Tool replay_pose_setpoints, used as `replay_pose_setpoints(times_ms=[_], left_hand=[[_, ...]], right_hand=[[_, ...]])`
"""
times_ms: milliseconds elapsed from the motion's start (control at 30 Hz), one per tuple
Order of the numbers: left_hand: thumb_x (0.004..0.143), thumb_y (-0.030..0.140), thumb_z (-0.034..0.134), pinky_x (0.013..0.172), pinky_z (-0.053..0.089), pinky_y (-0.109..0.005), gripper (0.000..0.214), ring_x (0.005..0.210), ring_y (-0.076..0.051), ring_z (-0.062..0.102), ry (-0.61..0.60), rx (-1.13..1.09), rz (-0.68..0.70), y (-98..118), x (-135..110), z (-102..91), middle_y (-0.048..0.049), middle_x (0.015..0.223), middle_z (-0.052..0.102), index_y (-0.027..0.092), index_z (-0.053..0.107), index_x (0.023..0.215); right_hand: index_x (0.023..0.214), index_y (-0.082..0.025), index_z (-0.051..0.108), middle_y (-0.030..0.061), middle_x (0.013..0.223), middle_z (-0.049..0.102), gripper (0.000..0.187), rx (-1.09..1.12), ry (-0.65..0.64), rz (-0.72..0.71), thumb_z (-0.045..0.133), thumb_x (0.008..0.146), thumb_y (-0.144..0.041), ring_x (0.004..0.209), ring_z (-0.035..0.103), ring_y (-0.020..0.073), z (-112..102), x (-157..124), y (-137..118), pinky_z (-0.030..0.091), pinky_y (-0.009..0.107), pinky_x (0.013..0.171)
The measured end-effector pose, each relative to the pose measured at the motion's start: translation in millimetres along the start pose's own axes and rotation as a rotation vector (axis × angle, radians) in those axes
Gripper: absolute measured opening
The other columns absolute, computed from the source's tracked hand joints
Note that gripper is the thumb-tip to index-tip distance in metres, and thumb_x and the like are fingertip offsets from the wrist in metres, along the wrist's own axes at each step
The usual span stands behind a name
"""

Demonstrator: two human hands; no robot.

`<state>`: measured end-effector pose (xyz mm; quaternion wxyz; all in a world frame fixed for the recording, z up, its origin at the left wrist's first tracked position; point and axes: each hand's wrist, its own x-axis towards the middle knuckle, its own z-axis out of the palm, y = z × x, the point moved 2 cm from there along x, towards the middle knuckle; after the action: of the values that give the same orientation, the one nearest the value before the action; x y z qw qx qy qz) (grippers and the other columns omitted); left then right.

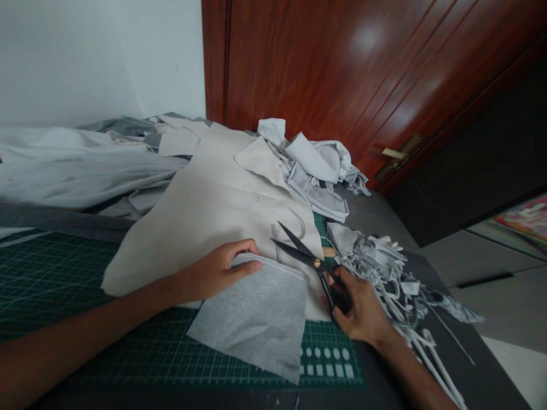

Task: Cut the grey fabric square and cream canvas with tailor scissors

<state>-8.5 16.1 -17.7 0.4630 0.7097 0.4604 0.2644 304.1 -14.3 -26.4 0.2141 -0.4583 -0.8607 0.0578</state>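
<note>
My right hand (356,307) is closed round the black handles of a pair of scissors (305,256), whose blades stand open over the edge of a large cream fabric piece (205,219). My left hand (217,267) pinches the top edge of a grey fabric piece (256,319) that lies on the cream one, thumb above and fingers curled over the fold. Both pieces rest on a green cutting mat (51,273).
A heap of grey and white fabric strips (397,279) lies right of my right hand. More folded cloth (316,165) and grey sheets (77,171) are piled at the back. A dark red door with a handle (395,154) stands behind; the table edge runs along the right.
</note>
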Motion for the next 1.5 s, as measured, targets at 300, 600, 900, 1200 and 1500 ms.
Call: replay_pose_setpoints(times_ms=[300,600,900,1200,1500], left_hand=[[0.089,0.027,0.058,0.087,0.047,-0.03,0.019,0.096,-0.02,0.065,0.011,-0.148,0.046,-5,2,3.0,-0.0006,0.1,0.071,0.018,0.067,0.102],[0.085,0.031,0.06,0.087,0.051,-0.032,0.022,0.093,-0.02,0.068,0.008,-0.148,0.056,-6,3,5.0,-0.0019,0.102,0.074,0.021,0.07,0.101],[0.084,0.031,0.058,0.092,0.052,-0.034,0.025,0.098,-0.022,0.067,0.04,-0.095,0.075,-6,1,6.9,-0.0016,0.104,0.075,0.023,0.069,0.104],[0.086,0.037,0.06,0.101,0.049,-0.038,0.03,0.106,-0.024,0.065,0.072,-0.038,0.068,-4,1,5.8,-0.0037,0.113,0.075,0.023,0.071,0.111],[0.087,0.038,0.06,0.095,0.051,-0.035,0.026,0.103,-0.023,0.066,0.048,-0.074,0.081,-4,2,7.4,-0.0024,0.108,0.075,0.023,0.07,0.105]], right_hand=[[0.093,-0.022,0.047,-0.0024,0.068,0.055,0.03,-0.041,-0.111,-0.037,0.052,0.063,-0.02,0.055,0.054,0.0186,8,-1,-13,0.035,0.029,0.055],[0.096,-0.022,0.052,-0.0043,0.063,0.055,0.032,-0.045,-0.127,-0.026,0.053,0.064,-0.021,0.052,0.057,0.0177,11,-3,-12,0.038,0.028,0.053],[0.099,-0.021,0.052,-0.0041,0.064,0.058,0.03,-0.052,-0.165,-0.052,0.052,0.069,-0.019,0.047,0.055,0.0144,10,-6,-13,0.035,0.025,0.049],[0.095,-0.022,0.052,-0.0049,0.063,0.058,0.026,-0.056,-0.181,-0.046,0.053,0.07,-0.018,0.045,0.053,0.0137,8,-6,-14,0.034,0.024,0.047],[0.103,-0.019,0.055,-0.0033,0.065,0.063,0.03,-0.042,-0.164,-0.085,0.052,0.073,-0.017,0.042,0.052,0.0118,6,-6,-13,0.035,0.023,0.045]])
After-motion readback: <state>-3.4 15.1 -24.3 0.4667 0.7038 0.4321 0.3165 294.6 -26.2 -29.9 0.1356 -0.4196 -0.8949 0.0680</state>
